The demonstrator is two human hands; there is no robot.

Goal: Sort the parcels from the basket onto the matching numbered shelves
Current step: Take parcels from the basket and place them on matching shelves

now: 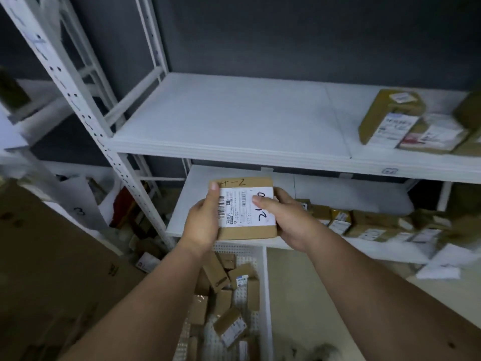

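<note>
I hold a flat brown cardboard parcel (pixel 247 231) in front of the white shelf unit, above the basket. It bears a white shipping label with barcodes and handwritten black marks. My left hand (pixel 201 221) grips its left edge, thumb on top. My right hand (pixel 289 218) grips the right edge, thumb lying across the label. Below, the white perforated basket (pixel 265 287) holds several small brown parcels (pixel 221 295). The upper shelf (pixel 221 115) is white with bare room on its left part. The lower shelf (pixel 299 191) lies just behind the held parcel.
Brown boxes (pixel 390 118) stand at the right end of the upper shelf. Several parcels (pixel 364 222) lie on the lower shelf's right. A perforated white upright (pixel 88 118) runs along the left. A large cardboard box (pixel 52 256) sits at lower left, with clutter on the floor beyond.
</note>
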